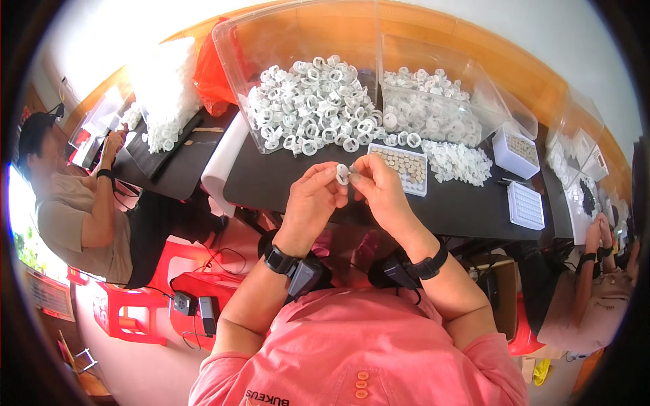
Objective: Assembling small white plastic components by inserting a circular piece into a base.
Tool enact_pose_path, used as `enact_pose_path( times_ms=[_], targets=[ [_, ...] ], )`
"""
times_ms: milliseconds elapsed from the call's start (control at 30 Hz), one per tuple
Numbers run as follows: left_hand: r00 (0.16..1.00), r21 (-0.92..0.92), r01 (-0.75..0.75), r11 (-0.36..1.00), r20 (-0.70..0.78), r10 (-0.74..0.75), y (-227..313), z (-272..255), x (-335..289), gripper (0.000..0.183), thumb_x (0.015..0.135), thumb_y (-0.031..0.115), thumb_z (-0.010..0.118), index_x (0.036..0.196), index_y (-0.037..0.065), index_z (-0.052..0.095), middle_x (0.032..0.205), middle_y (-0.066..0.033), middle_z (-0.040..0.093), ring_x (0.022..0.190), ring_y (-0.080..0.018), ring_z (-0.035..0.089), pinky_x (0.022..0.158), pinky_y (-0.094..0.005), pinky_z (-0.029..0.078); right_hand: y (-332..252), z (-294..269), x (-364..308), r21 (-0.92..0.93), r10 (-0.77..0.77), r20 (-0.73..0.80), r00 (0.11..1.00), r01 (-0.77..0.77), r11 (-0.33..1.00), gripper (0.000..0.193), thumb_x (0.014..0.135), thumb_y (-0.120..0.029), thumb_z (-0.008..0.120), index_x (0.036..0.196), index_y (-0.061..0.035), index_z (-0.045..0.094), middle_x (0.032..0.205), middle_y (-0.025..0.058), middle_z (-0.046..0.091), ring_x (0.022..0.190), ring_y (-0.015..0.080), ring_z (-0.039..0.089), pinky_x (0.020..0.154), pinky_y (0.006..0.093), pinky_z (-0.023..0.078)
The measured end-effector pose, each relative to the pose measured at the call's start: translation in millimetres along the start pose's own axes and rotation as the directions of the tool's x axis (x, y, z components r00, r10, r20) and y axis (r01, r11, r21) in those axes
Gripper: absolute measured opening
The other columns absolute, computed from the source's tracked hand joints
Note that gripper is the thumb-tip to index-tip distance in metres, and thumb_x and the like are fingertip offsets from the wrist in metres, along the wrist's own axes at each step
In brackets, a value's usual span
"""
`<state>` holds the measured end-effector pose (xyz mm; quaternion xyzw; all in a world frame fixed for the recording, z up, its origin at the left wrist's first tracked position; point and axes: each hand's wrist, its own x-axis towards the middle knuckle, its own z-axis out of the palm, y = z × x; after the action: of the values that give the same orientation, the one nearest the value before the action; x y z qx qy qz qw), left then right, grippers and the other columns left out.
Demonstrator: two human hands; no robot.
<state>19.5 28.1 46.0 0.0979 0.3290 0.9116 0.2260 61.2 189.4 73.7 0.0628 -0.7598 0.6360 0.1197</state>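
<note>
In front of my chest, just over the near edge of the dark table (271, 186), my left hand (313, 195) pinches a small white round plastic part (342, 174) between thumb and fingers. My right hand (380, 186) meets it from the right, thumb and forefinger closed at the part's side. Whatever those right fingertips grip is too small to make out. Just beyond my right hand lies a white tray (421, 193) of small round beige pieces. A large heap of white plastic rings (311, 101) spills from a clear bin (233, 68) beyond my hands.
Right of the tray lie a pile of translucent pieces (457, 162), a white box (514, 150) and a white gridded tray (526, 206). Another clear bin (433, 95) holds more white parts. Co-workers sit at left (81, 203) and right (589, 298). Red stools (135, 314) stand below.
</note>
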Motion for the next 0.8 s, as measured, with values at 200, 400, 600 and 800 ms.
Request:
enact_pose_path(
  times_ms=[200, 400, 600, 800],
  targets=[
    [0.998, 0.023, -0.005, 1.0, -0.056, 0.006, -1.7, -2.0, 5.7, 0.02, 0.095, 0.011, 0.062, 0.112, 0.001, 0.061, 0.093, -0.0081, 0.066, 0.078, -0.0176, 0.062, 0.065, -0.0318, 0.046, -2.4, -12.5, -2.8, 0.112, 0.097, 0.018, 0.995, -0.098, 0.989, 0.01, 0.096, -0.013, 0.062, 0.099, -0.0046, 0.055, 0.08, 0.0007, 0.059, 0.062, 0.0094, 0.054, 0.054, 0.025, 0.042],
    [0.939, 0.665, -0.164, 0.729, -0.122, 0.323, -5.8, -1.3, 6.3, 0.022, 0.081, 0.0, 0.072, 0.102, 0.002, 0.066, 0.089, -0.0047, 0.065, 0.074, -0.0157, 0.06, 0.064, -0.0272, 0.047, -7.6, -25.0, -12.5, 0.191, 0.162, 0.073, 0.984, -0.174, 0.966, 0.01, 0.097, -0.019, 0.06, 0.099, -0.0098, 0.057, 0.08, -0.0013, 0.059, 0.062, 0.0068, 0.057, 0.051, 0.0213, 0.038],
    [0.842, 0.958, -0.287, 0.012, 0.247, 0.48, -11.9, -7.2, 11.7, 0.027, 0.07, -0.001, 0.074, 0.096, 0.005, 0.069, 0.096, -0.0034, 0.063, 0.084, -0.0151, 0.057, 0.066, -0.0275, 0.046, -6.1, -37.7, -19.3, 0.251, 0.198, 0.091, 0.976, -0.214, 0.944, 0.009, 0.099, -0.019, 0.06, 0.098, -0.0103, 0.056, 0.078, -0.0014, 0.061, 0.064, 0.01, 0.062, 0.053, 0.02, 0.038],
    [0.89, 0.834, -0.355, 0.423, 0.163, 0.426, 0.1, 27.6, -9.9, 0.014, 0.087, 0.005, 0.071, 0.101, 0.001, 0.07, 0.092, -0.003, 0.067, 0.078, -0.0121, 0.061, 0.066, -0.0259, 0.048, -4.7, -39.0, -25.6, 0.321, 0.219, 0.162, 0.962, -0.261, 0.91, 0.009, 0.099, -0.018, 0.06, 0.097, -0.0103, 0.056, 0.077, -0.0016, 0.061, 0.064, 0.0104, 0.062, 0.053, 0.0202, 0.039]
  ],
)
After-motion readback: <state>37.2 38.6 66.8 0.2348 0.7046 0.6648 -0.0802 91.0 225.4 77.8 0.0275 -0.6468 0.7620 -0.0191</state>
